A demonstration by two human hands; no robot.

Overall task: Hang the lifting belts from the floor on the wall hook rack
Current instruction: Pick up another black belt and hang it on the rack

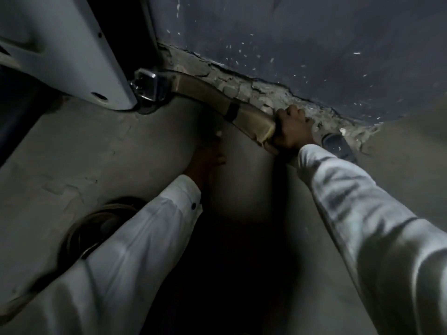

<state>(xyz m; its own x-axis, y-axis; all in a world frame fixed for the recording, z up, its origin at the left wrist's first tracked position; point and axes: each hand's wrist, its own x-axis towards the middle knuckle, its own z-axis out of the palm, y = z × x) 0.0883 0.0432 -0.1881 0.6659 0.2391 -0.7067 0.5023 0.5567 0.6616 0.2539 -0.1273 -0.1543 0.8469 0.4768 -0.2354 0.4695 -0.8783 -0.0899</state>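
Observation:
A tan lifting belt (205, 93) lies on the grey floor along the foot of the dark wall, its metal buckle (146, 84) at the left end by a grey machine panel. My right hand (294, 128) is closed around the belt's right end. My left hand (208, 157) reaches out low over the floor, blurred, with nothing seen in it. A second coiled belt (96, 226) lies at the lower left, partly hidden by my left sleeve. No hook rack is in view.
A grey metal machine panel (72, 44) stands at the upper left, close to the buckle. The dark wall (314, 44) has crumbling plaster along its base. A dark flat object (338, 146) lies on the floor just right of my right hand.

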